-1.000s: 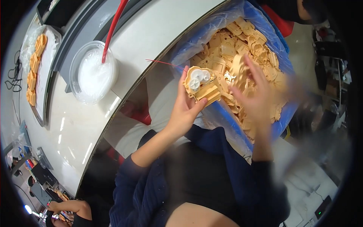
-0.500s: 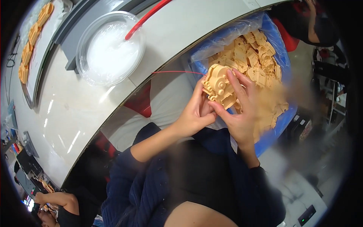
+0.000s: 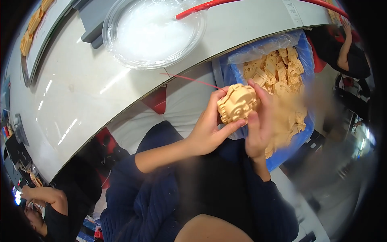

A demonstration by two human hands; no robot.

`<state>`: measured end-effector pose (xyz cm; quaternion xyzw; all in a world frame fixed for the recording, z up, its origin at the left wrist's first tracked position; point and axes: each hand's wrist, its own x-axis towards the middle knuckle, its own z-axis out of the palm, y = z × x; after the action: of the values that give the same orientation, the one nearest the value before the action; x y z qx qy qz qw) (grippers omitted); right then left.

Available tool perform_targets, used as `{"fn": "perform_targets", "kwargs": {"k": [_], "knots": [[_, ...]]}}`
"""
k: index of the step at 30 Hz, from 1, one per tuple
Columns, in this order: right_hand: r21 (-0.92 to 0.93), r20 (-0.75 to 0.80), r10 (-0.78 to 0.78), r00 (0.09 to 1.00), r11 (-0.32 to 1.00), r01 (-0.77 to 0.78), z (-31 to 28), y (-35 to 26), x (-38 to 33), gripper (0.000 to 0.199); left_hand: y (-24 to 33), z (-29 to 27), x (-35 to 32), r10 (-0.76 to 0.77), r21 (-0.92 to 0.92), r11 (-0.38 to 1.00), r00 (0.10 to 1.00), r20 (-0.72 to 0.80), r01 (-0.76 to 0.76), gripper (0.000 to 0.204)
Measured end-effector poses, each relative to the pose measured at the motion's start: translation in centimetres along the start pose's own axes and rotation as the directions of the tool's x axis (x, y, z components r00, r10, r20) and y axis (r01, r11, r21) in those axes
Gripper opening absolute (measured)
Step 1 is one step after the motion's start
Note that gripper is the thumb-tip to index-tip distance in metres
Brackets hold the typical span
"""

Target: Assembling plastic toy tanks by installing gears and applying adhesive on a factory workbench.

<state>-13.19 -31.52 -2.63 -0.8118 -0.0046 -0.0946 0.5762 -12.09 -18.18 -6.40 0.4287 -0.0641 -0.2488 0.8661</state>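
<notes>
A yellowish-tan moulded plastic part [image 3: 238, 104] with rounded housings and small ridges is held up above my lap. My left hand [image 3: 207, 129] is closed round its left side, thumb along the lower edge. From the far side of that hand a thin red rod [image 3: 189, 79] sticks out to the left; where it ends behind the fingers is hidden. My right hand [image 3: 261, 125] is at the part's right side, slightly blurred, fingertips on its upper and lower edges. Just beyond, many similar plastic parts [image 3: 278, 76] are heaped in a box lined with blue plastic [image 3: 269, 163].
On the pale table [image 3: 92, 105] at the far left stands a round clear tub [image 3: 107, 38] of white material, with a red tube [image 3: 213, 5] across its rim. A row of tan parts [image 3: 32, 26] lies on a tray. Other people [image 3: 56, 201] sit at lower left and upper right.
The plastic part has been turned in my hands, so its rounded face now shows more. My right fingers have shifted along it. The view has moved, bringing the tub farther right and up.
</notes>
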Motion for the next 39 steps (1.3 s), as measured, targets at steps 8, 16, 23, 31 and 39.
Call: {"fn": "perform_targets", "kwargs": {"k": [8,16,23,31,39], "knots": [[0.333,0.341,0.063,0.938,0.925,-0.183,-0.6,-1.1,2.1,0.032,1.5,-2.1,-2.7,0.033,0.361,0.929,0.990,0.136,-0.081,0.061],[0.186,0.215,0.069,0.974,0.976,-0.110,0.9,-1.7,1.1,0.028,3.1,-2.5,-3.5,-0.077,0.420,0.907,0.991,0.107,0.025,0.060],[0.276,0.124,0.141,0.982,0.946,-0.171,1.4,-0.7,0.4,0.031,3.0,-3.3,-4.1,0.114,0.333,0.943,0.953,-0.281,-0.014,0.096],[0.253,0.206,0.018,0.978,0.965,-0.071,3.3,-0.9,0.1,0.034,5.7,-3.8,-4.8,0.363,0.685,0.714,0.914,-0.182,-0.147,0.033],[0.152,0.261,0.018,0.965,0.987,-0.059,4.3,-0.3,-0.7,0.029,3.5,-3.6,-6.2,0.247,0.416,0.907,0.879,-0.407,-0.063,0.023]]}}
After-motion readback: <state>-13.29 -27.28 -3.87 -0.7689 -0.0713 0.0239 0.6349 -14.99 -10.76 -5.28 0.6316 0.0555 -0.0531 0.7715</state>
